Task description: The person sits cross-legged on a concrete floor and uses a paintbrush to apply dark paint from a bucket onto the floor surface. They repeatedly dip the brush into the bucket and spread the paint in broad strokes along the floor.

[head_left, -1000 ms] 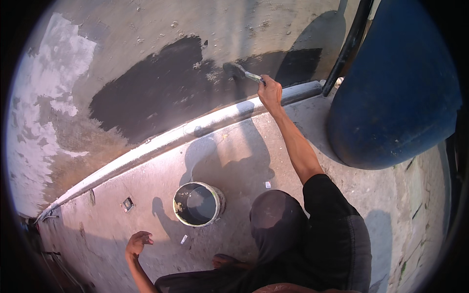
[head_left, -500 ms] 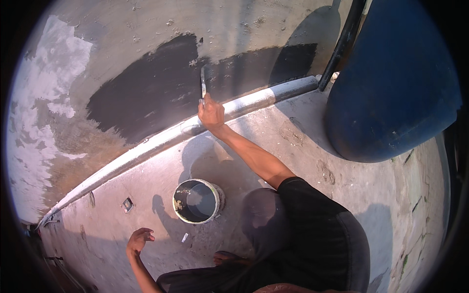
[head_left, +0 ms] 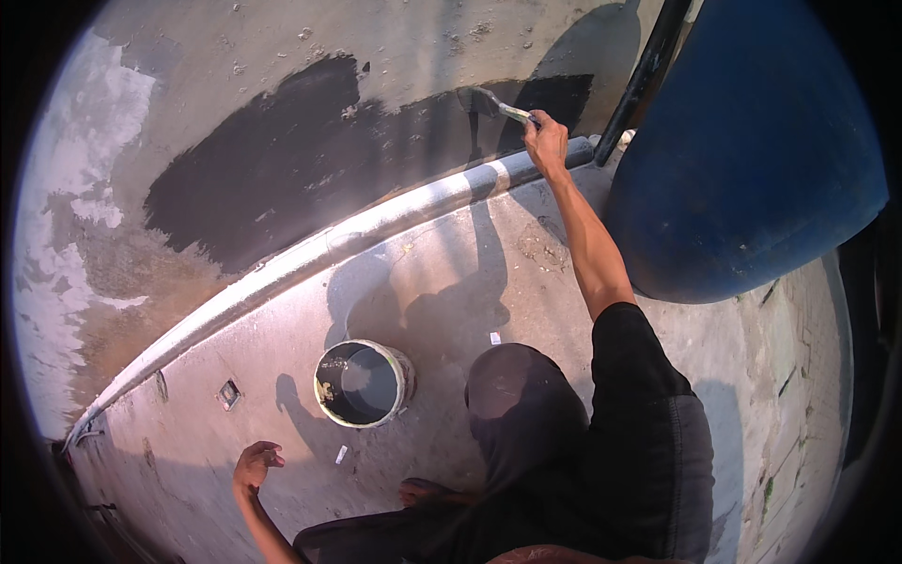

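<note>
My right hand is stretched out toward the wall and grips a paintbrush whose bristles press against the dark painted patch on the grey wall. Low at the left, my left hand hangs free above the concrete floor with its fingers loosely curled and nothing in it. A round bucket with dark liquid stands on the floor between my hands, closer to the left one.
A grey pipe runs along the foot of the wall. A big blue drum stands at the right, with a black pole beside it. My bent knee in dark cloth is near the bucket. A small square fitting sits in the floor.
My right hand swept the brush left along the wall and has now come back to the right end of the dark patch. My left hand has stayed where it was.
</note>
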Available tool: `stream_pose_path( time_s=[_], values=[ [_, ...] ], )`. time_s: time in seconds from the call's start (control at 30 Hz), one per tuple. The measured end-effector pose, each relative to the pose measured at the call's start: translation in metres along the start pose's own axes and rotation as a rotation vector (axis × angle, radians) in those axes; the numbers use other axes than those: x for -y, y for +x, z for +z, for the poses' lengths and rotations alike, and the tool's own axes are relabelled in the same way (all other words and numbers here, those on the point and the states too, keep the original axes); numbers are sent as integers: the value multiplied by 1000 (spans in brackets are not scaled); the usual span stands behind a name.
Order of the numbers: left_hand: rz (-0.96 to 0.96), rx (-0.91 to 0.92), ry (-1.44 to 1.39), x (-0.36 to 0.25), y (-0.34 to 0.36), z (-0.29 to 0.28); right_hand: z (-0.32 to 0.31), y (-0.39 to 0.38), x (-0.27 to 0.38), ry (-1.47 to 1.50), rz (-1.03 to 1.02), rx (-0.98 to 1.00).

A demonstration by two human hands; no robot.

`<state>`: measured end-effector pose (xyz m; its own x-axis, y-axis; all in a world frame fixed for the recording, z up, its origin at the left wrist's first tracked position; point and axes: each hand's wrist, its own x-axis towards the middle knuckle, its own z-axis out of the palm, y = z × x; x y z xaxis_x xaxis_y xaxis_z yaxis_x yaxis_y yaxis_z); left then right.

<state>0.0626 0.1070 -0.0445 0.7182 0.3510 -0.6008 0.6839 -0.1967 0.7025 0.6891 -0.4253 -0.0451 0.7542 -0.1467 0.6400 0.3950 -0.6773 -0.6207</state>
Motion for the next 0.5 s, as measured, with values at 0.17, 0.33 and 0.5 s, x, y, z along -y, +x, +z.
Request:
stream_pose_path(
  time_s=[0.17,0.33,0.5],
  values=[
    [93,23,-10,4,-4,-2,-34,23,-39,-120,224,-178],
    [24,36,-44,2,5,1,-6,24,-6,-126,163,-252],
    [-70,21,70,-30,8,12,68,-79,103,152,4,-165]
  ],
)
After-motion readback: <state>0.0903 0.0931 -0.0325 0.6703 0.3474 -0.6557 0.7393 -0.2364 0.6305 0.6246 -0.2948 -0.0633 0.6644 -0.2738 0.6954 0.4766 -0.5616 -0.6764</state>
